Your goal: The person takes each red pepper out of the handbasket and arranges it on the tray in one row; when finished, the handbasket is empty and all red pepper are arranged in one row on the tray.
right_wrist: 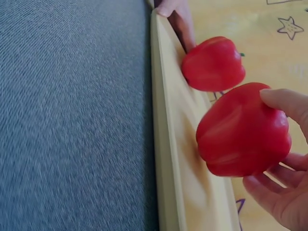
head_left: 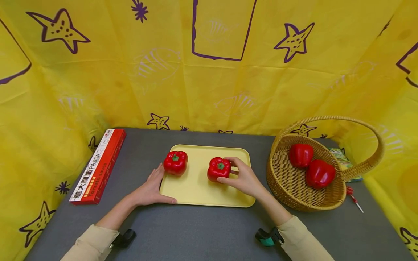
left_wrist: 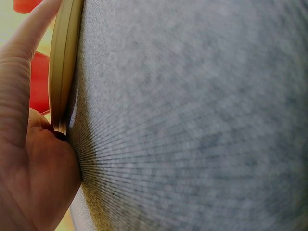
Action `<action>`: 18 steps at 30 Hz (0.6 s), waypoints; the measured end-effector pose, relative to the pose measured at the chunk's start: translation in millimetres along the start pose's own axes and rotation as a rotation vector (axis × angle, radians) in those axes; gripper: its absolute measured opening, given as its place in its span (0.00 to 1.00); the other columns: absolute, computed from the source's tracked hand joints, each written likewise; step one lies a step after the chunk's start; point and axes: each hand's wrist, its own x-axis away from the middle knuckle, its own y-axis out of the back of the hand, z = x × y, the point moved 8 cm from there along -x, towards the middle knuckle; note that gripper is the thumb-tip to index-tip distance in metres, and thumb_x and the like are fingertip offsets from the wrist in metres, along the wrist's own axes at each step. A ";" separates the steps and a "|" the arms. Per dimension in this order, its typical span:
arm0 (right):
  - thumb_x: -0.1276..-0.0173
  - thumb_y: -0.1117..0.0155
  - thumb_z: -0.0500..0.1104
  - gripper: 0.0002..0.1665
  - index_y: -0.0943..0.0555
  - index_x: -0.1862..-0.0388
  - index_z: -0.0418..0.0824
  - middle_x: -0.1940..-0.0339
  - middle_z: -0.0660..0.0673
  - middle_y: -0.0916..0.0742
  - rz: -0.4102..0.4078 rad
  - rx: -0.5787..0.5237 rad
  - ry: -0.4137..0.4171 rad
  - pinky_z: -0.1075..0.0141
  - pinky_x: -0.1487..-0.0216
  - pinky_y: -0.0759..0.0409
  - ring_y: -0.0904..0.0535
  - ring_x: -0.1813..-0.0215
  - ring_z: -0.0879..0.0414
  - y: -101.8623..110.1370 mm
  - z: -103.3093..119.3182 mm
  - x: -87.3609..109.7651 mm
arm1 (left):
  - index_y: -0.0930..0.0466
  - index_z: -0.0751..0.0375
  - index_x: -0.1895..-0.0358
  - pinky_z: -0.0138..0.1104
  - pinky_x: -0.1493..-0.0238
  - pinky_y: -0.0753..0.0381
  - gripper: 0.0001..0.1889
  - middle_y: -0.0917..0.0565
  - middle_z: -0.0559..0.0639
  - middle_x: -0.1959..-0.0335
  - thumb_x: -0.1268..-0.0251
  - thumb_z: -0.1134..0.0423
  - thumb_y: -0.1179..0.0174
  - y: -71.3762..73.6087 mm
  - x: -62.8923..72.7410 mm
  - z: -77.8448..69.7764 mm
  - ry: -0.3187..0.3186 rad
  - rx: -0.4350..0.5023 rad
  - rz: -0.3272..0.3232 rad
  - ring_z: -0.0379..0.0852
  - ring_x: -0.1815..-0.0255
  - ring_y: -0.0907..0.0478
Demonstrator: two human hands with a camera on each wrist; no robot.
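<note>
My right hand [head_left: 243, 177] pinches a red bell pepper [head_left: 218, 169] with a green stem, thumb on one side and fingers on the other. This pepper is over the right half of a pale yellow tray [head_left: 196, 194]; in the right wrist view the held pepper [right_wrist: 243, 132] shows a shadow on the tray below it. A second red bell pepper [head_left: 175, 163] sits at the tray's left end. My left hand [head_left: 151, 188] spans the tray's front left corner with straight fingers along the left side. Its thumb [left_wrist: 21, 82] lies along the front rim.
Right of the tray stands a wicker basket [head_left: 277, 181] with a tall handle, holding two red peppers [head_left: 320, 174]. Behind it lies a green packet [head_left: 339, 157], and a red lollipop [head_left: 350, 192] beside it. A red-and-white pasta box [head_left: 98, 166] lies at left. Yellow cloth [head_left: 209, 90] hangs behind the grey table.
</note>
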 end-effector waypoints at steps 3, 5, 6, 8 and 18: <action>0.46 0.21 0.44 0.38 0.27 0.38 0.38 0.43 0.43 0.20 0.000 -0.005 -0.006 0.53 0.44 0.22 0.23 0.41 0.48 -5.9 -6.3 -3.5 | 0.63 0.64 0.22 0.62 0.29 0.65 0.69 0.56 0.64 0.22 0.60 0.38 0.26 -0.2 0.0 0.2 0.001 0.001 0.001 0.65 0.23 0.66; 0.46 0.21 0.41 0.39 0.28 0.37 0.37 0.42 0.41 0.21 0.000 -0.017 -0.015 0.51 0.43 0.22 0.24 0.40 0.46 -9.6 -4.5 -4.5 | 0.62 0.64 0.22 0.62 0.29 0.65 0.69 0.56 0.64 0.22 0.60 0.38 0.26 -0.2 -0.1 0.5 0.003 0.000 0.000 0.65 0.23 0.66; 0.46 0.22 0.40 0.39 0.28 0.37 0.35 0.42 0.39 0.21 -0.001 -0.022 -0.019 0.50 0.43 0.23 0.24 0.40 0.45 -11.2 -2.5 -4.7 | 0.62 0.64 0.22 0.62 0.29 0.65 0.69 0.56 0.65 0.22 0.60 0.37 0.26 -0.1 -0.1 0.6 0.003 -0.001 0.000 0.65 0.23 0.66; 0.46 0.23 0.37 0.39 0.29 0.37 0.32 0.42 0.37 0.21 0.000 -0.040 -0.025 0.47 0.43 0.24 0.25 0.40 0.42 -13.4 5.6 -4.1 | 0.62 0.64 0.22 0.62 0.29 0.65 0.69 0.56 0.65 0.22 0.60 0.37 0.26 -0.1 -0.2 0.6 0.002 -0.002 -0.002 0.65 0.23 0.66; 0.44 0.25 0.33 0.36 0.29 0.38 0.27 0.43 0.33 0.21 0.007 -0.072 -0.029 0.45 0.43 0.25 0.25 0.41 0.39 -17.8 41.9 -1.8 | 0.62 0.63 0.22 0.62 0.29 0.65 0.68 0.55 0.64 0.22 0.60 0.37 0.26 0.3 -0.4 -0.8 0.005 -0.001 -0.002 0.65 0.23 0.66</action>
